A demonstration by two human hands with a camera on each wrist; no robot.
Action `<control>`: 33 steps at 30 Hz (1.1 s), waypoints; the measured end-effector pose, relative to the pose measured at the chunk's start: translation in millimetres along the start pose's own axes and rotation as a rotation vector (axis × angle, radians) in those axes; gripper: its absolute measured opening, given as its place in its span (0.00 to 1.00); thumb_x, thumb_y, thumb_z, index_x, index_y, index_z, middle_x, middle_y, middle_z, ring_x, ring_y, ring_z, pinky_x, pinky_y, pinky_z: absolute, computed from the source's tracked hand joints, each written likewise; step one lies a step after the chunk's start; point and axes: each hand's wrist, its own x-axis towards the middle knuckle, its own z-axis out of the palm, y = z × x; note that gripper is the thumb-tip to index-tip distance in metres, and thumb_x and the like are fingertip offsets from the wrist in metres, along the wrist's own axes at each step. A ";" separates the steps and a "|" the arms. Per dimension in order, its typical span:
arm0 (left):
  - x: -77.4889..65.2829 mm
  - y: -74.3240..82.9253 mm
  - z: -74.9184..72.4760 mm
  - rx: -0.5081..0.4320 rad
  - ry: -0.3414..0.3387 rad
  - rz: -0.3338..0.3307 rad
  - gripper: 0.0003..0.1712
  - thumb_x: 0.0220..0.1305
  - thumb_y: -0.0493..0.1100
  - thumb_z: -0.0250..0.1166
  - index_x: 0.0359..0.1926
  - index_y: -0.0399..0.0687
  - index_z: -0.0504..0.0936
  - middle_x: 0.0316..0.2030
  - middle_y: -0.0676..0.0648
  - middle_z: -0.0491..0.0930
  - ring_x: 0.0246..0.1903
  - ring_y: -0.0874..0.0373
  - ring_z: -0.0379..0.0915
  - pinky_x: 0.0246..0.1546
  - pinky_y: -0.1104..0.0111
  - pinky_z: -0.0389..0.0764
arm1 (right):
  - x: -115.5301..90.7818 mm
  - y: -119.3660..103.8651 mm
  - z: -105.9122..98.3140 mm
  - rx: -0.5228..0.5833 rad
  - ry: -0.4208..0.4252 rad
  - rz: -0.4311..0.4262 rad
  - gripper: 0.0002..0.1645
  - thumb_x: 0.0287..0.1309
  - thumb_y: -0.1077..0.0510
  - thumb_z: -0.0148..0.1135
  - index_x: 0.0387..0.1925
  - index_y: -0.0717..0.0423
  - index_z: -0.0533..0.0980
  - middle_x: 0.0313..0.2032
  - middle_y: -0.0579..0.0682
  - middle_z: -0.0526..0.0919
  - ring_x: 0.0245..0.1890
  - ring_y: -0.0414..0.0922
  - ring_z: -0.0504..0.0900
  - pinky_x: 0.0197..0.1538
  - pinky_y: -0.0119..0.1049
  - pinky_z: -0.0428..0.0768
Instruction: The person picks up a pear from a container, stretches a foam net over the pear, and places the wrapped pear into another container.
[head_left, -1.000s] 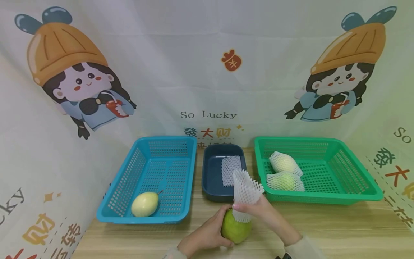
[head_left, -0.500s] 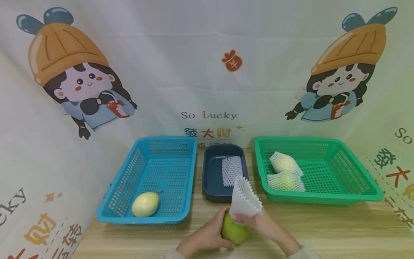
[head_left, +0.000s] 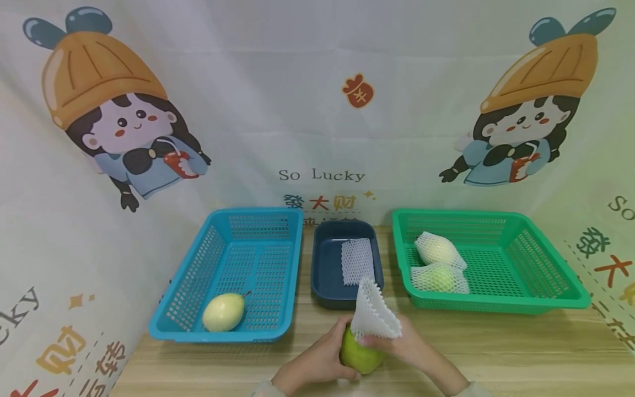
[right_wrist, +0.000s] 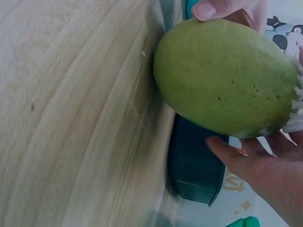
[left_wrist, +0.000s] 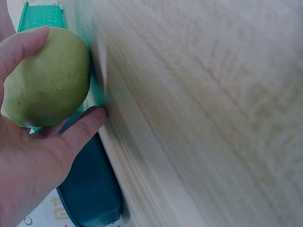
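Note:
My left hand (head_left: 319,355) grips a green pear (head_left: 362,359) from its left side, low over the wooden table, thumb and fingers curled round it. A white foam fruit net (head_left: 372,314) covers the top of the pear, its loose part standing up as a flared point. My right hand (head_left: 404,343) pinches the net's lower edge at the pear's upper right. Speckled skin shows on the pear (right_wrist: 222,78) in the right wrist view, with the net's ragged edge (right_wrist: 297,111) at its far end. The pear's top is hidden under the net.
A blue basket (head_left: 255,333) on the left holds a pale yellow pear (head_left: 223,312). Behind the hands, a dark blue tray (head_left: 324,275) holds another foam net (head_left: 357,262). Two netted fruits (head_left: 439,251) lie in the green basket (head_left: 501,303) at right. A printed cloth (head_left: 317,110) hangs behind.
My right hand has brought the foam net down and toward me, lower over the pear's top. My left hand keeps its grip on the pear in nearly the same place.

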 end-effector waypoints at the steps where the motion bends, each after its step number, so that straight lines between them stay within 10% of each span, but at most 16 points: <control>1: 0.1 0.4 0.2 0.004 0.001 0.001 0.54 0.39 0.41 0.76 0.64 0.54 0.52 0.59 0.47 0.68 0.58 0.58 0.66 0.59 0.65 0.68 | -0.4 0.6 -0.8 -0.015 -0.018 -0.014 0.31 0.48 0.56 0.69 0.52 0.66 0.70 0.46 0.59 0.80 0.44 0.40 0.78 0.45 0.31 0.77; 7: 0.4 2.4 -1.7 -0.054 -0.022 -0.006 0.54 0.40 0.40 0.76 0.65 0.51 0.52 0.61 0.46 0.66 0.59 0.58 0.64 0.61 0.67 0.65 | -1.0 3.6 -6.1 -0.004 -0.115 -0.031 0.29 0.52 0.57 0.67 0.52 0.62 0.67 0.46 0.55 0.78 0.44 0.35 0.75 0.45 0.31 0.76; 14: 0.8 9.9 -18.2 -0.557 -0.102 -0.176 0.40 0.58 0.42 0.63 0.69 0.47 0.55 0.65 0.39 0.60 0.63 0.45 0.60 0.62 0.57 0.65 | 2.0 2.4 -7.6 -0.023 -0.146 -0.038 0.28 0.52 0.56 0.67 0.52 0.62 0.69 0.46 0.54 0.79 0.45 0.34 0.76 0.46 0.31 0.77; 26: 3.0 8.3 -11.0 -0.722 -0.042 -0.189 0.28 0.68 0.47 0.54 0.65 0.43 0.62 0.62 0.39 0.65 0.57 0.46 0.68 0.48 0.56 0.78 | 4.5 0.7 -9.2 -0.088 -0.200 -0.116 0.27 0.51 0.53 0.67 0.49 0.63 0.71 0.42 0.55 0.80 0.41 0.32 0.75 0.45 0.31 0.77; 33: -0.3 6.8 -8.0 -0.728 -0.001 -0.212 0.27 0.67 0.47 0.55 0.64 0.43 0.63 0.61 0.37 0.65 0.57 0.45 0.67 0.49 0.53 0.77 | -2.0 12.2 -26.6 0.480 -0.381 0.134 0.35 0.60 0.62 0.56 0.64 0.72 0.56 0.57 0.51 0.73 0.50 0.33 0.74 0.52 0.29 0.74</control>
